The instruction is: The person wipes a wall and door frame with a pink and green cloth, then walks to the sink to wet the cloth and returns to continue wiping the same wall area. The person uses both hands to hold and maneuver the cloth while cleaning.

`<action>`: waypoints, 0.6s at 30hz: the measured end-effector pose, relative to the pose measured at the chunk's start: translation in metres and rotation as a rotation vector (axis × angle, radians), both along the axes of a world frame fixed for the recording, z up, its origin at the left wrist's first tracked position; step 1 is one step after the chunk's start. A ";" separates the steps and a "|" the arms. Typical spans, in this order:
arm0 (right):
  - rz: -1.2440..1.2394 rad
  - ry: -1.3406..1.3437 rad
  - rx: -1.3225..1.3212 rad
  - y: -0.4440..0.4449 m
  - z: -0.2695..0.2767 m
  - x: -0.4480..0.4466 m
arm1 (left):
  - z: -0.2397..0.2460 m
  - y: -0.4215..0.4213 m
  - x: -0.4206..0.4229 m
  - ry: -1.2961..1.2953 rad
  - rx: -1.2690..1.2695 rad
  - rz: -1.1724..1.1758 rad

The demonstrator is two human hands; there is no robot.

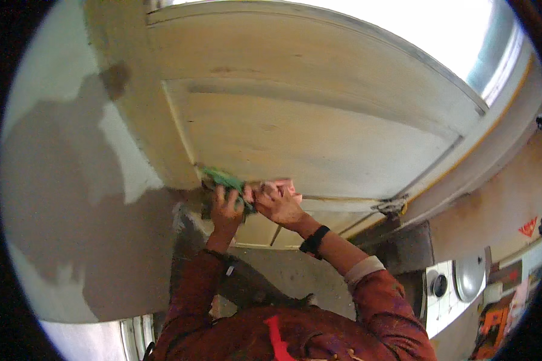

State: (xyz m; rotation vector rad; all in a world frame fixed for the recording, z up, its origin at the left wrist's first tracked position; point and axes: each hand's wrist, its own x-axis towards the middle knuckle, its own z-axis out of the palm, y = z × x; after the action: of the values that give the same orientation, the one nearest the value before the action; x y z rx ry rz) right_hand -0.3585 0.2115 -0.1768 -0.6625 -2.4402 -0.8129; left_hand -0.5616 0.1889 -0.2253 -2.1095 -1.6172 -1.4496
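Observation:
Both hands are at the lower left part of a cream-coloured panelled door (298, 131). My left hand (226, 210) has its fingers bent over a green cloth or package (223, 178), with something dark beneath it. Close beside it on the right, my right hand (280, 206) is closed around a pink cloth or piece of packaging (285, 184). The two held things touch or nearly touch; blur hides their exact kind and how they meet. A black band (315, 241) is on my right wrist.
A metal latch or handle (390, 206) is on the door's right edge. At right stands a white tiled counter (447, 311) with a round metal lid or basin (470, 275). A wall with a large shadow (126, 252) is on the left. Grey floor (298, 270) lies below.

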 end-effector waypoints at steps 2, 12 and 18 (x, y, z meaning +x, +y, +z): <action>0.039 -0.018 -0.142 -0.012 -0.003 0.024 | -0.009 -0.005 0.005 0.026 -0.097 -0.074; -0.218 0.561 0.241 0.017 0.164 0.093 | 0.164 0.034 0.073 -0.294 0.347 0.121; -0.184 0.162 0.067 -0.025 0.021 0.160 | 0.045 0.016 0.148 0.428 0.203 -0.171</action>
State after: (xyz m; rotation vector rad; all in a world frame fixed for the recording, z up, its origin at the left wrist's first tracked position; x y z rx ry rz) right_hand -0.1981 0.1863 -0.1562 -0.9014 -2.2209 -0.8712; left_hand -0.4139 0.2047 -0.1808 -2.2796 -1.1124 -1.0468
